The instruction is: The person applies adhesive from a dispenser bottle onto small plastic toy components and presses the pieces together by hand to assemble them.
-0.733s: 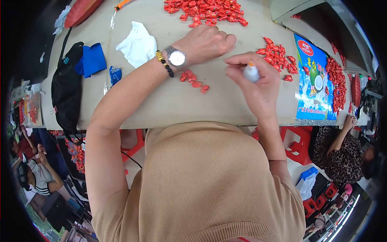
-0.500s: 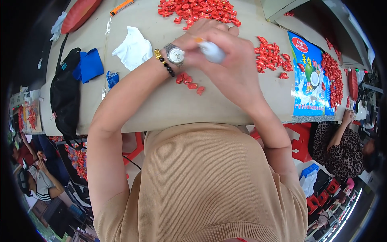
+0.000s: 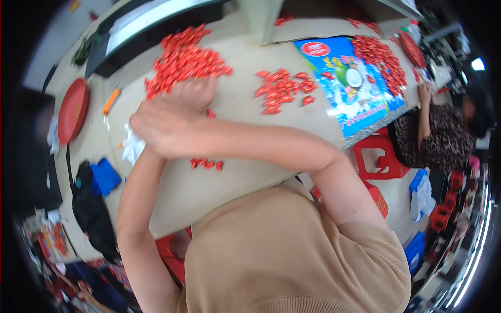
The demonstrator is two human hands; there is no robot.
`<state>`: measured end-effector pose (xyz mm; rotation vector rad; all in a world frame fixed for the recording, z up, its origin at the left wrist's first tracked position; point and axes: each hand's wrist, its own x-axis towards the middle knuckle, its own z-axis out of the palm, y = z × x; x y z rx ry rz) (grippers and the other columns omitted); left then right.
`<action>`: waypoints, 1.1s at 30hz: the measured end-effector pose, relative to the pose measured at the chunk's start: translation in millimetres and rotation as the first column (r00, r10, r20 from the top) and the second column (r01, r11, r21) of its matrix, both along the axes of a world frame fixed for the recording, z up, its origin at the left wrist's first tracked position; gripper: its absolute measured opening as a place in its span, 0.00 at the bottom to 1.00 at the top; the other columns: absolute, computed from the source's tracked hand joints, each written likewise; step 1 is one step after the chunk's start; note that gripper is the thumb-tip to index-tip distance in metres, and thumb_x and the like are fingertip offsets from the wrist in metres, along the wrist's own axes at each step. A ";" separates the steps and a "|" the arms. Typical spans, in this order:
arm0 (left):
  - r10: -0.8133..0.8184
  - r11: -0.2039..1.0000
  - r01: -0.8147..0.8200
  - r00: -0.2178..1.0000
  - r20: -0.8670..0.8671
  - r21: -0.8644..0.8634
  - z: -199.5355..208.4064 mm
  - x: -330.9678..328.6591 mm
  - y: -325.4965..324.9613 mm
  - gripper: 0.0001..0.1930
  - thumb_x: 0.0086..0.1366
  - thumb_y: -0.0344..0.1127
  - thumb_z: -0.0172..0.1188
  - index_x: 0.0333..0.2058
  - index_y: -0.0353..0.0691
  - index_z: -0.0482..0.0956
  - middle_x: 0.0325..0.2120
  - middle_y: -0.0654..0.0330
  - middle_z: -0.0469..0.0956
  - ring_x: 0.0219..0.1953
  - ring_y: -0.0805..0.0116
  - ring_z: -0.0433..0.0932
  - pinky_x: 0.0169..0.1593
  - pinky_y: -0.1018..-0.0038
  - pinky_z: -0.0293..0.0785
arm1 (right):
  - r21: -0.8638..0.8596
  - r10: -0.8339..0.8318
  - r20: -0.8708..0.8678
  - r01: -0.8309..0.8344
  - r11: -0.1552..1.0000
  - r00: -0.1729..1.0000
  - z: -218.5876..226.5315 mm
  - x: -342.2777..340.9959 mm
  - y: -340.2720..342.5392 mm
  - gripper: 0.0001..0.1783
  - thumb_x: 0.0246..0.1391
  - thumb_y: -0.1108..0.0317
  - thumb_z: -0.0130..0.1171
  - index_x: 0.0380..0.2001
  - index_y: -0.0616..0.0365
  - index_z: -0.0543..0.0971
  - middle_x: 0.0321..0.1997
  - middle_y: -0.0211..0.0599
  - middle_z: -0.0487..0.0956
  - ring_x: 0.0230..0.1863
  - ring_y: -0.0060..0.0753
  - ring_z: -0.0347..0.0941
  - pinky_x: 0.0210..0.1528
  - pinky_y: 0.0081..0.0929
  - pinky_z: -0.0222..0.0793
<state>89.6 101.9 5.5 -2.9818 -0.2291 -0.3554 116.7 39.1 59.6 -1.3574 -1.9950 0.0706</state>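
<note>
My left hand lies against the near edge of a big pile of small glossy red pieces. Its fingers look curled and blurred; what they hold is hidden. Crossing over my left wrist is my right hand, its fingers closed. A small white bottle with an orange tip pokes out at its left, mostly hidden and hard to separate from a white tissue behind. A short row of red pieces lies below my right forearm, and a looser group of red pieces to the right.
A blue printed sheet carries another heap of red pieces at right. On the left are an orange cutter, a red tray, a black bag and a blue cloth. Another person sits at far right.
The view has turned, shifting the table's contents. My right hand has swung left, from beside my left hand to across the left wrist. The white bottle, plain before, is now mostly hidden.
</note>
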 end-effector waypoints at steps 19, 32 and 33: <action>0.225 0.969 -0.243 0.938 0.265 0.038 17.4 11.5 42.7 0.12 0.59 0.35 0.61 0.24 0.38 0.67 0.16 0.51 0.74 0.20 0.51 0.75 0.23 0.60 0.70 | 0.087 -0.221 0.240 0.206 0.975 0.945 7.0 -39.0 -29.1 0.07 0.32 0.71 0.60 0.21 0.61 0.82 0.24 0.39 0.80 0.32 0.38 0.77 0.29 0.32 0.72; 0.688 0.614 -0.110 0.559 0.462 -0.781 1.2 14.4 36.7 0.10 0.60 0.36 0.63 0.27 0.34 0.77 0.19 0.64 0.74 0.20 0.75 0.69 0.25 0.76 0.66 | 0.205 -0.285 0.233 0.240 0.949 0.930 16.5 -38.9 -47.0 0.11 0.32 0.68 0.59 0.23 0.63 0.76 0.22 0.38 0.73 0.27 0.30 0.73 0.24 0.24 0.66; 0.514 0.804 -0.147 0.659 0.549 -0.576 1.0 21.9 29.6 0.09 0.59 0.34 0.63 0.27 0.34 0.76 0.18 0.55 0.75 0.20 0.65 0.72 0.27 0.72 0.68 | 0.227 -0.310 0.211 0.262 0.938 0.927 11.3 -31.7 -45.7 0.11 0.33 0.68 0.59 0.25 0.62 0.76 0.23 0.38 0.74 0.26 0.31 0.73 0.24 0.25 0.67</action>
